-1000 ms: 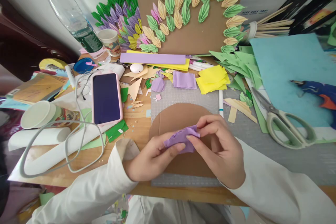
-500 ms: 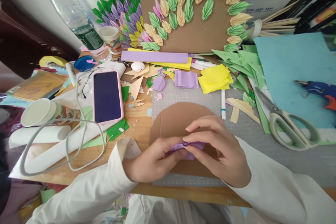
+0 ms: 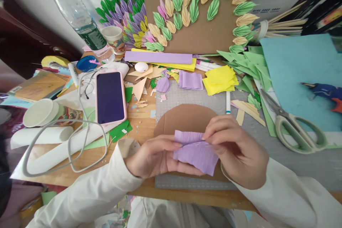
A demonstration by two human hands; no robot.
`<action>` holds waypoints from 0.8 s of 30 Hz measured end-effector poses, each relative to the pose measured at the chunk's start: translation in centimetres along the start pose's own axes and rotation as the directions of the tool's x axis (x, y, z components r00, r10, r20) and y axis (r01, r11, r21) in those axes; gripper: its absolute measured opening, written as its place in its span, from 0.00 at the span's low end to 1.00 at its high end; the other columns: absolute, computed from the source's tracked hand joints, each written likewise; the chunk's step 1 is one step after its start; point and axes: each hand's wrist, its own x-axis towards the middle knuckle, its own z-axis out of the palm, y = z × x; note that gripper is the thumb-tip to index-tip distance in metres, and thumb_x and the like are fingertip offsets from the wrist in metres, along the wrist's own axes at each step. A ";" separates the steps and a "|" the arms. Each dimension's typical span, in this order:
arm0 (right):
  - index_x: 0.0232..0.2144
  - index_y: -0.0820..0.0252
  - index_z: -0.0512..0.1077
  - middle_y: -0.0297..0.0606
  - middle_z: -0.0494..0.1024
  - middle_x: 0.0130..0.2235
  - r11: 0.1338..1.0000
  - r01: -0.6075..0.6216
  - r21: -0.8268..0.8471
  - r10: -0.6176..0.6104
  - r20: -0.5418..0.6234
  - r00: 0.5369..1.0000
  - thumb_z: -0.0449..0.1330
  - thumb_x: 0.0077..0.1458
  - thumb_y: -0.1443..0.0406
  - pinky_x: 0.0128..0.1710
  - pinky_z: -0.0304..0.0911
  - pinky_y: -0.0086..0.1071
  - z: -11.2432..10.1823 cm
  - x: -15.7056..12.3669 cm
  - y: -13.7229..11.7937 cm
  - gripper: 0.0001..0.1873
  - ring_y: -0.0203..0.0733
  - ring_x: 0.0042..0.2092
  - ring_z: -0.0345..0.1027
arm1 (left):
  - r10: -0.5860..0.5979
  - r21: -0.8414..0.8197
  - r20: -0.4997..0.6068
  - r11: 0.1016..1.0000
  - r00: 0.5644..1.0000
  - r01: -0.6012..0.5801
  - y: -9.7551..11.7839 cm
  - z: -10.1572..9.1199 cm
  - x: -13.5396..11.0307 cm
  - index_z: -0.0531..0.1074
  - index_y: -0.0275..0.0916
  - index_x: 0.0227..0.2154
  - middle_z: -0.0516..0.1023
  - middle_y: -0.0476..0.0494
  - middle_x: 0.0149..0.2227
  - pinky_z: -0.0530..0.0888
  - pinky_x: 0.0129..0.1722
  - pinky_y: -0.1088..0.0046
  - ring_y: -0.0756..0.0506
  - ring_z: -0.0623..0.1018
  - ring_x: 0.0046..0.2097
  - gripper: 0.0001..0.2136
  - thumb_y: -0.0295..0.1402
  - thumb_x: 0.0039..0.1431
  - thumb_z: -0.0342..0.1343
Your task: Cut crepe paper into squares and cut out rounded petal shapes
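Note:
Between my hands is a piece of purple crepe paper (image 3: 199, 156) with a crease running across it. My left hand (image 3: 157, 156) pinches its left side, thumb on top and fingers beneath. At the crease's right end, the fingertips of my right hand (image 3: 237, 153) grip the paper. Under both hands lies a rounded piece of brown cardboard (image 3: 184, 117), partly covered by them. It rests on a grey cutting mat (image 3: 173, 96). Beyond it are a stack of purple paper pieces (image 3: 190, 80) and a stack of yellow paper pieces (image 3: 220, 79).
Scissors (image 3: 291, 124) and a blue glue gun (image 3: 320, 91) lie on the right. To the left are a phone (image 3: 110, 98), a looped white cable (image 3: 71, 149) and a paper cup (image 3: 40, 114). A bottle (image 3: 85, 25) stands behind, near a board with folded paper leaves (image 3: 197, 35).
The purple paper, bunched up between my fingers before, is now spread out flatter. My right hand has shifted slightly right, and my left fingers now extend beneath the paper.

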 end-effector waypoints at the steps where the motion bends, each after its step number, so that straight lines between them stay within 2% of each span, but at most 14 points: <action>1: 0.35 0.57 0.71 0.35 0.75 0.34 0.995 -0.037 0.089 0.041 -0.042 0.998 0.57 0.57 0.76 0.41 0.63 0.40 -0.1 0.1 0.0 0.10 0.42 0.38 0.67 | 0.020 -0.019 -0.019 1.000 1.000 -0.020 0.1 -0.1 0.1 0.77 0.34 0.47 0.80 0.38 0.47 0.73 0.53 0.59 0.41 0.77 0.52 0.15 0.27 0.62 0.50; 3: 0.35 0.57 0.72 0.34 0.73 0.33 0.943 -0.117 0.311 0.145 -0.068 0.987 0.57 0.60 0.72 0.35 0.64 0.37 -0.4 0.2 0.0 0.06 0.40 0.35 0.67 | 0.051 -0.017 -0.109 0.998 0.993 -0.053 0.1 -0.4 0.3 0.78 0.32 0.45 0.81 0.38 0.46 0.74 0.52 0.60 0.40 0.77 0.51 0.13 0.28 0.61 0.52; 4: 0.35 0.56 0.72 0.33 0.72 0.32 0.894 -0.165 0.416 0.201 -0.043 0.979 0.58 0.61 0.70 0.31 0.64 0.35 -0.6 0.2 0.0 0.04 0.39 0.33 0.67 | 0.063 0.001 -0.170 0.998 0.983 -0.064 0.0 -0.5 0.4 0.78 0.32 0.44 0.81 0.38 0.44 0.74 0.52 0.61 0.41 0.77 0.50 0.12 0.28 0.60 0.53; 5: 0.35 0.56 0.71 0.33 0.71 0.32 0.842 -0.221 0.492 0.250 0.008 0.968 0.58 0.62 0.68 0.27 0.62 0.33 -0.7 0.2 -0.1 0.03 0.37 0.31 0.66 | 0.077 0.030 -0.227 0.997 0.971 -0.072 -0.1 -0.6 0.4 0.78 0.32 0.43 0.81 0.39 0.43 0.74 0.51 0.61 0.41 0.77 0.49 0.12 0.28 0.59 0.55; 7: 0.34 0.55 0.71 0.33 0.71 0.32 0.787 -0.329 0.522 0.301 0.141 0.943 0.59 0.62 0.66 0.25 0.61 0.30 -1.0 0.2 -0.4 0.03 0.36 0.31 0.66 | 0.100 0.101 -0.299 0.992 0.949 -0.073 -0.5 -0.8 0.5 0.78 0.33 0.42 0.81 0.40 0.43 0.73 0.52 0.61 0.41 0.77 0.50 0.11 0.28 0.56 0.58; 9: 0.34 0.55 0.71 0.33 0.73 0.33 0.817 -0.380 0.435 0.286 0.267 0.920 0.59 0.61 0.67 0.27 0.63 0.29 -0.9 0.2 -0.8 0.03 0.36 0.32 0.68 | 0.123 0.182 -0.333 0.981 0.935 -0.065 -0.9 -0.7 0.5 0.78 0.35 0.41 0.81 0.41 0.43 0.71 0.54 0.61 0.41 0.76 0.51 0.11 0.29 0.56 0.58; 12: 0.34 0.55 0.71 0.33 0.75 0.33 0.912 -0.324 0.250 0.229 0.343 0.911 0.58 0.60 0.72 0.32 0.66 0.30 -0.5 0.1 -1.0 0.06 0.36 0.34 0.71 | 0.140 0.334 -0.320 0.942 0.937 -0.026 -1.4 -0.5 0.4 0.79 0.37 0.40 0.81 0.44 0.41 0.69 0.55 0.63 0.43 0.77 0.49 0.10 0.30 0.58 0.55; 16: 0.34 0.56 0.71 0.34 0.77 0.34 0.969 -0.248 0.017 0.236 0.254 0.938 0.56 0.59 0.74 0.35 0.66 0.29 0.2 0.0 -0.8 0.09 0.35 0.36 0.72 | 0.195 0.542 -0.283 0.841 0.939 -0.011 -1.4 -0.4 0.2 0.78 0.37 0.38 0.80 0.45 0.37 0.70 0.49 0.66 0.43 0.76 0.44 0.10 0.32 0.61 0.52; 20: 0.33 0.55 0.71 0.34 0.77 0.32 0.952 -0.295 -0.079 0.304 0.164 0.938 0.58 0.59 0.70 0.32 0.67 0.30 0.5 0.0 -0.7 0.05 0.37 0.34 0.72 | 0.178 0.561 -0.252 0.828 0.951 -0.006 -1.2 -0.7 0.1 0.76 0.37 0.39 0.75 0.46 0.33 0.68 0.45 0.67 0.45 0.73 0.39 0.10 0.33 0.61 0.51; 24: 0.32 0.54 0.73 0.37 0.78 0.31 0.945 -0.297 -0.134 0.315 0.144 0.938 0.61 0.58 0.62 0.29 0.69 0.33 0.8 0.4 -0.8 0.04 0.42 0.33 0.73 | 0.157 0.587 -0.221 0.809 0.963 0.002 -1.1 -0.7 0.2 0.74 0.37 0.40 0.68 0.48 0.29 0.65 0.38 0.70 0.48 0.67 0.33 0.11 0.30 0.59 0.48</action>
